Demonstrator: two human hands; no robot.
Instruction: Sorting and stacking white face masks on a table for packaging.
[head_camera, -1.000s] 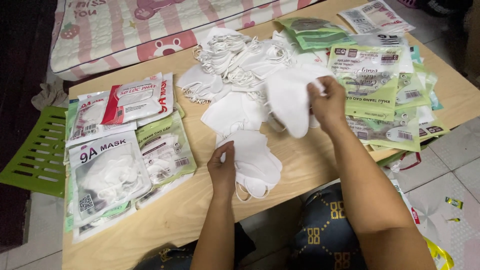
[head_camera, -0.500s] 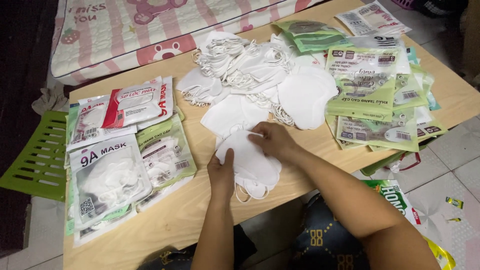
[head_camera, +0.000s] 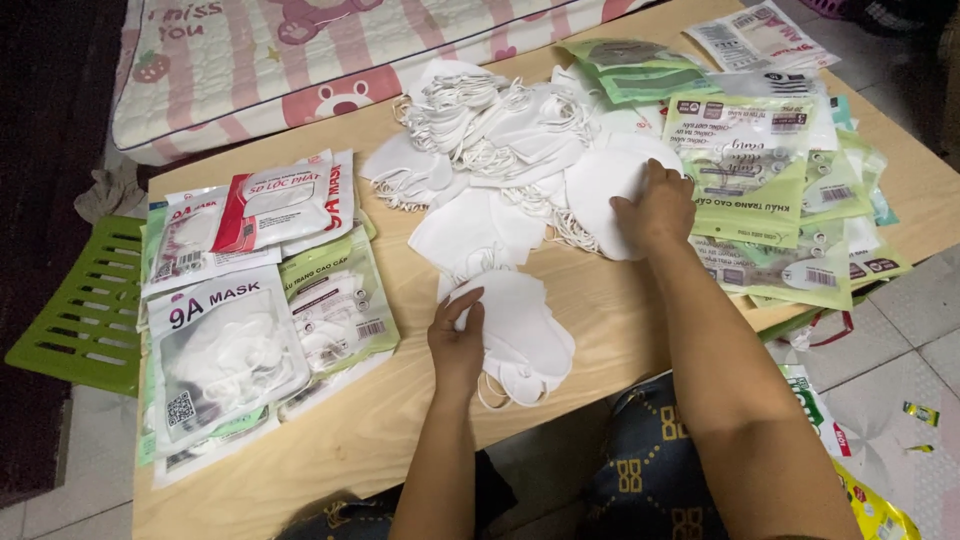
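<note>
Left hand (head_camera: 457, 340) lies flat, pinning the mask stack (head_camera: 520, 335) to the counter (head_camera: 620, 300); right hand (head_camera: 655, 208) closes its grip on a loose mask (head_camera: 600, 180).

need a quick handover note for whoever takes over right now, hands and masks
Left hand: flat on the small stack of white masks at the table's near edge.
Right hand: on a loose white mask at the edge of the big mask heap.
Done: a few masks stacked.
Left: most of the heap is unsorted. Filled packets lie to the left, empty green pouches to the right.
</note>
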